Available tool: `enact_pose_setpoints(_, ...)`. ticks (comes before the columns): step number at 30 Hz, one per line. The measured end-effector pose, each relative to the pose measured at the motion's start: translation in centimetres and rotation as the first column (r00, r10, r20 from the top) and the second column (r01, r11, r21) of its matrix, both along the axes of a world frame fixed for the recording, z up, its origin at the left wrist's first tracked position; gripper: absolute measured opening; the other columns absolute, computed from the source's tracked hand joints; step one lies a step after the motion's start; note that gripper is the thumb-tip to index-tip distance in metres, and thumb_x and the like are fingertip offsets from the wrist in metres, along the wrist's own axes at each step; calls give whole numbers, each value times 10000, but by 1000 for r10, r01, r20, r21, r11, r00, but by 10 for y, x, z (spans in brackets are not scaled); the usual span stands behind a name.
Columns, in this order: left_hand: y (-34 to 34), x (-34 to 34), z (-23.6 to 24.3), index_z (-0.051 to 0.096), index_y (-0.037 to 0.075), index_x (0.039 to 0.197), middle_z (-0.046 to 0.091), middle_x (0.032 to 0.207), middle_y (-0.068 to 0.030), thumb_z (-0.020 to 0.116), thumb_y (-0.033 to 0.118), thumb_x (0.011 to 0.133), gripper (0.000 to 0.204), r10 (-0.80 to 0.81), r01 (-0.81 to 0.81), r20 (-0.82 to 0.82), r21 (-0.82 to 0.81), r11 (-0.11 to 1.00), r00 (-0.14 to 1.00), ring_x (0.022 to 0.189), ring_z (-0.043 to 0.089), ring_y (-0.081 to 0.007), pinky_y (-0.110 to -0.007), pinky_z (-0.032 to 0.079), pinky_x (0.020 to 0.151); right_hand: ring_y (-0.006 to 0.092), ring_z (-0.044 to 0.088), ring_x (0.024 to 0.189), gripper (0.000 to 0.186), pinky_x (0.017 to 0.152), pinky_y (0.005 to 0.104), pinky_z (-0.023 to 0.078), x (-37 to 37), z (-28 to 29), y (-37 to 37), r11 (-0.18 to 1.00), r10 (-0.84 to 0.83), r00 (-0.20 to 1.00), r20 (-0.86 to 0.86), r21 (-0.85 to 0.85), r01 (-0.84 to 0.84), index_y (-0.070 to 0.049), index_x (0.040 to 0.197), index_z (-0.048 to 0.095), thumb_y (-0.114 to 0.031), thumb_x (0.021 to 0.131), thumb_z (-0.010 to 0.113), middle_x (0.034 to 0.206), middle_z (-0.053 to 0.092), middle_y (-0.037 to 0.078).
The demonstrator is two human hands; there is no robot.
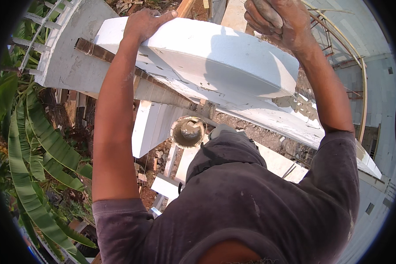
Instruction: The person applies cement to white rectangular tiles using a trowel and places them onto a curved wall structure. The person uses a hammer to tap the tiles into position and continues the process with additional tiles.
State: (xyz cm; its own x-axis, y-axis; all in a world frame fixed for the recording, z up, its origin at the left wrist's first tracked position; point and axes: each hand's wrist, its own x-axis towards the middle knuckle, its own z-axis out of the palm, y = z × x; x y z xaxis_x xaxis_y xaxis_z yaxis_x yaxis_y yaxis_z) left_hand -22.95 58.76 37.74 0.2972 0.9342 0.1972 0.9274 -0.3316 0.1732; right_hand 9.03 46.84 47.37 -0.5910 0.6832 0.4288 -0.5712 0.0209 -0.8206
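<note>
A long white building block [251, 48] lies along the top of a white block wall [193, 86]. My left hand [144, 25] is on the block's left part, its thumb stretched along the upper face and its other fingers over the far edge, mostly hidden. Above the block's right end, my right hand [282, 20] is raised in a closed grip. Grey dust coats its fingers, and what they hold, if anything, cannot be made out. Wet grey mortar [297, 105] clings to the wall below that end.
A round bucket [177, 140] with grey mortar inside stands below, near my body. Left of it are stacked white blocks [147, 127]. A concrete slab [77, 61] and banana leaves [44, 132] fill the left side. A curved bamboo pole [363, 101] runs along the right.
</note>
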Motion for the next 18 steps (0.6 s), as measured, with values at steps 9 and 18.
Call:
enact_pose_setpoints(9,10,-14,-3,714,-61,1087,712,1001,-269,476,929,701,1089,5,-8,-58,-60,998,998,1010,692,-385,-433,511,950,251,563,957,338,816,412,484,-106,-29,50,862,-479,681,554,441,248,-13,1220,597,-278,1054,471,1054,612,110)
enact_pose_setpoints(18,15,4,-9,651,178,1308,688,1217,-132,368,578,1002,578,-93,93,-253,-14,996,963,1161,629,-332,-482,377,1078,114,514,635,346,558,256,409,-148,-91,129,955,-290,874,389,171,241,-97,862,579,-389,1032,506,658,460,4)
